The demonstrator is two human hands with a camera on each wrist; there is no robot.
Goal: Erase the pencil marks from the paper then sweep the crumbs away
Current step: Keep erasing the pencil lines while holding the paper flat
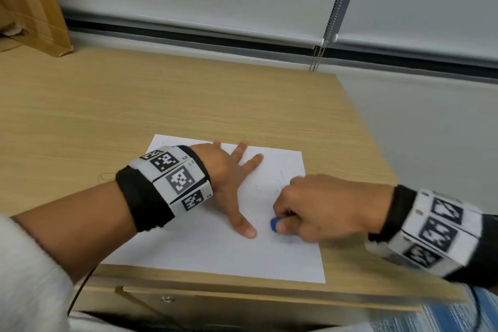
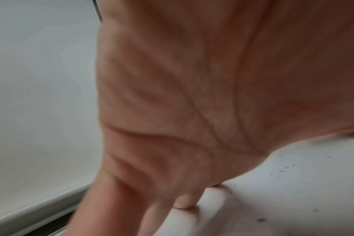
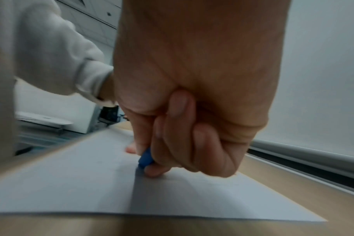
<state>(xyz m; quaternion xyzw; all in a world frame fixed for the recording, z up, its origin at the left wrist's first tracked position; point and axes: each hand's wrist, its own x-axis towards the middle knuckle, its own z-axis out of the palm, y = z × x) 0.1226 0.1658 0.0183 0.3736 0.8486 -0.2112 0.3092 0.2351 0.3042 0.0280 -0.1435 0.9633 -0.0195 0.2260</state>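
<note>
A white sheet of paper (image 1: 215, 250) lies on the wooden desk (image 1: 134, 105) near its front edge. My left hand (image 1: 231, 180) lies flat on the sheet with fingers spread, pressing it down. My right hand (image 1: 310, 207) pinches a small blue eraser (image 1: 274, 224) against the paper, just right of the left thumb. In the right wrist view the eraser (image 3: 145, 158) pokes out below the curled fingers (image 3: 208, 143) and touches the sheet (image 3: 91, 183). Faint pencil lines (image 1: 281, 180) and dark crumbs (image 1: 257, 191) show between the hands. The left wrist view shows the palm (image 2: 192, 95) and crumbs (image 2: 283, 169) on the paper.
A cardboard box (image 1: 29, 3) stands at the desk's back left corner. A window blind with a bead chain (image 1: 331, 21) hangs behind the desk. The desk's right edge (image 1: 377, 143) runs close to the right hand. A drawer front (image 1: 188, 302) sits below the front edge.
</note>
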